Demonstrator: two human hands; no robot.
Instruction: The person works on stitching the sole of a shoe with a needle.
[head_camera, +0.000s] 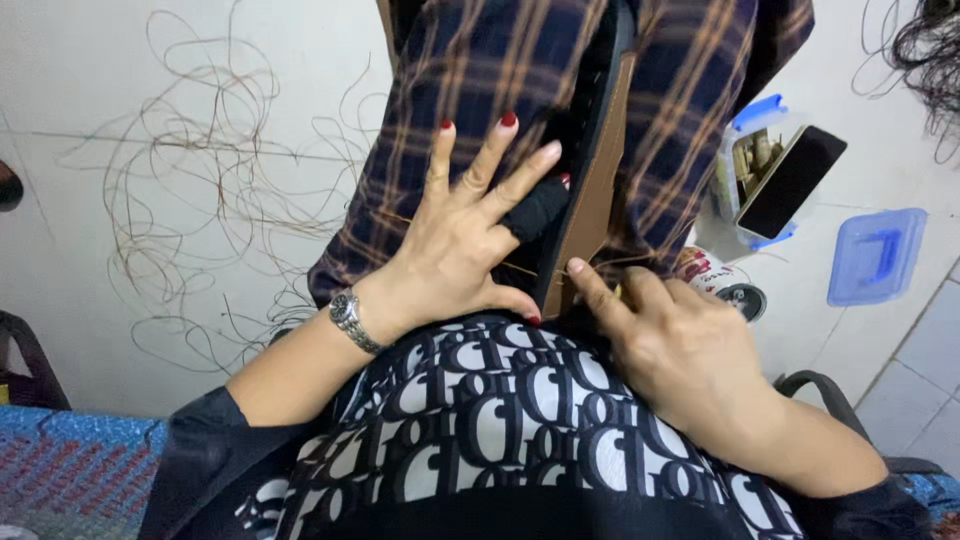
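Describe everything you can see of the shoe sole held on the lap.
The shoe sole is a long, narrow piece with a tan face and a black edge, standing on edge and tilted away over the plaid fabric. It looks like leather or rubber. The left hand spreads over its black side, one finger wrapped in black; the right hand pinches at its near end, where a thin thread crosses.

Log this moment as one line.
left hand: flat on shoe upper, steadying | right hand: pinching thread at brown sole | lap: plaid cloth | floor: phone, blue lid
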